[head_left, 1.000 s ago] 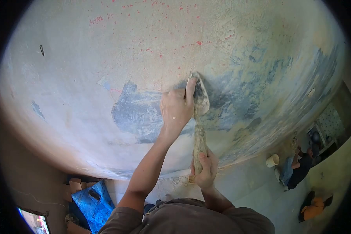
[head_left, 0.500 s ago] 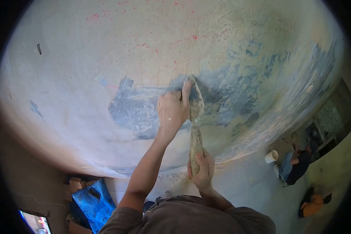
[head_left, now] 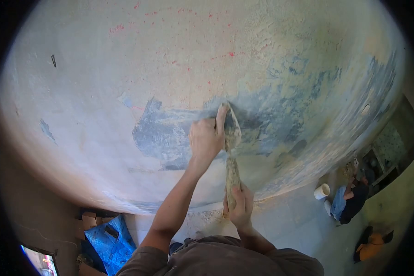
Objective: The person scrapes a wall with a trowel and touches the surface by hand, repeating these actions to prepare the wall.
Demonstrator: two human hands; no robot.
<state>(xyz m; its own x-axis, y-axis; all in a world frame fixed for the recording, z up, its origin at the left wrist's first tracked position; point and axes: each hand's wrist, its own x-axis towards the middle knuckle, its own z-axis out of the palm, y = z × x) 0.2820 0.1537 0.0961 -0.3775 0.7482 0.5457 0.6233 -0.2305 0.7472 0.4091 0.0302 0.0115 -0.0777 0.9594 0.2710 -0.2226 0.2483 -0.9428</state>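
A pointed trowel with a pale-crusted blade lies against the wall, its tip on a blue-grey scraped patch. My right hand is wrapped round the trowel's speckled, dirty handle below. My left hand holds the blade from its left side, fingers curled and one digit stretched along the blade towards the tip. The palm side of the left hand is hidden. Around the blade the wall surface is patchy, with bare grey-blue areas beside paler coating and red specks higher up.
A co-worker in dark top and jeans is low at the right, beside a white bucket. Nearer is an orange and black thing. Blue sheeting and cardboard boxes lie lower left, near a lit screen.
The view has tilted, so wall, trowel and both hands appear lower in it. Against the wall, the trowel has shifted only slightly, downward. Both hands keep their hold.
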